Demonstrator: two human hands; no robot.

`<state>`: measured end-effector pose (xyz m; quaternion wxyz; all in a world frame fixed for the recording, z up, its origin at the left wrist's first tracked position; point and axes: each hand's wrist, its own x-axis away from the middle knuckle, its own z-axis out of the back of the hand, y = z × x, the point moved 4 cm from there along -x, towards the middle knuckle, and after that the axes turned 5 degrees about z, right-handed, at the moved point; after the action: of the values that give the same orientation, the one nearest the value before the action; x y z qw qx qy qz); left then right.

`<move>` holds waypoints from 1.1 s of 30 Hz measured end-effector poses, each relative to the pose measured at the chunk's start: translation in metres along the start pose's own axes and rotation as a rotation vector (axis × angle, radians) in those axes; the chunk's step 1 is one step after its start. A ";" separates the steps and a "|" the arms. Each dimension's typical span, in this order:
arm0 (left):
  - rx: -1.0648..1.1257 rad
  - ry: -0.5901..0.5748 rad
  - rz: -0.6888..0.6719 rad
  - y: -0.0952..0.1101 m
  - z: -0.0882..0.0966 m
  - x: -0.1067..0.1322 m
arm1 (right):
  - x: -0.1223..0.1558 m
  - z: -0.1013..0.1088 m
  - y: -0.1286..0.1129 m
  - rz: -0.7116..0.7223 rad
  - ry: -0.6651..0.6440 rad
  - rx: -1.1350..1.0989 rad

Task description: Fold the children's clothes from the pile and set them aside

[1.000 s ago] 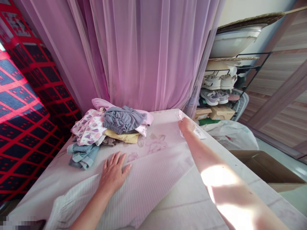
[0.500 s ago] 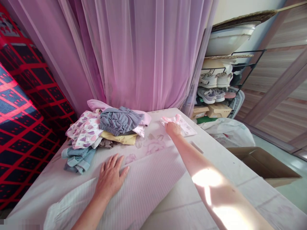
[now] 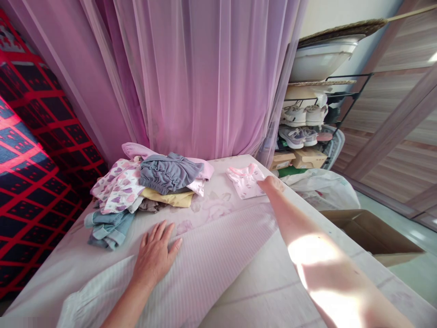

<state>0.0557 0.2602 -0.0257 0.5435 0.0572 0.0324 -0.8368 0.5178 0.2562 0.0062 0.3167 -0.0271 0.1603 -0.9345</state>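
My left hand [image 3: 155,255] lies flat with its fingers spread on a pale striped cloth [image 3: 211,264] that covers the near part of the table [image 3: 273,291]. My right hand [image 3: 271,184] reaches to the far right of the table. Its fingers are curled at the near right corner of a small folded pink garment [image 3: 246,180], which lies flat on the tabletop. A heap of folded clothes [image 3: 150,187] sits at the far left, with a grey piece [image 3: 169,172] on top, a heart-print piece [image 3: 118,187] beside it and denim [image 3: 107,228] at its near edge.
A sheer pink curtain [image 3: 205,77] hangs behind the table. A red and dark patterned fabric [image 3: 30,150] fills the left side. To the right stand a shoe rack [image 3: 307,123], cardboard boxes [image 3: 307,157], a white bag [image 3: 324,189] and an open carton [image 3: 372,234] on the floor.
My right hand carried the small pink garment from the table's far right corner inward and laid it flat. My left hand stayed pressed on the striped cloth.
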 end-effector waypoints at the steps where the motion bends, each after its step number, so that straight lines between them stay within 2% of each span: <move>1: -0.001 -0.002 0.000 0.000 0.000 0.000 | -0.002 0.001 -0.003 0.019 0.009 0.002; 5: -0.004 -0.006 0.004 0.000 0.000 0.000 | -0.006 0.004 -0.008 0.048 0.079 0.023; 10: 0.004 -0.007 0.007 -0.001 -0.001 -0.001 | 0.001 -0.007 0.003 -0.008 0.129 0.045; 12: 0.006 0.003 -0.002 0.000 -0.001 -0.001 | 0.006 -0.011 -0.001 0.078 0.177 0.062; 14: 0.005 0.012 -0.008 0.000 0.000 0.000 | 0.012 -0.014 -0.014 0.267 0.199 0.091; 15: 0.003 0.011 -0.008 0.000 0.000 0.000 | 0.015 -0.017 -0.023 0.379 0.177 0.108; 17: -0.002 0.004 0.000 0.000 0.000 0.000 | 0.020 -0.026 -0.037 0.541 0.025 0.152; 19: -0.003 0.000 0.003 0.000 0.000 0.000 | 0.024 -0.034 -0.045 0.598 -0.157 0.190; 21: -0.001 0.002 -0.002 0.000 0.000 0.000 | 0.028 -0.039 -0.048 0.583 -0.261 0.211; 25: -0.001 -0.007 -0.006 0.001 0.001 -0.001 | 0.038 -0.040 -0.052 0.593 -0.222 0.198; 29: 0.002 -0.005 0.003 0.002 0.003 0.000 | 0.051 -0.037 -0.064 0.620 -0.255 0.172; 33: 0.001 -0.013 0.000 0.004 0.005 0.000 | 0.067 -0.019 -0.068 0.590 -0.139 0.089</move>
<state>0.0587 0.2579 -0.0212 0.5435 0.0522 0.0285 -0.8373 0.4222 0.2722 0.0066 0.5856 -0.0292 0.0982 -0.8041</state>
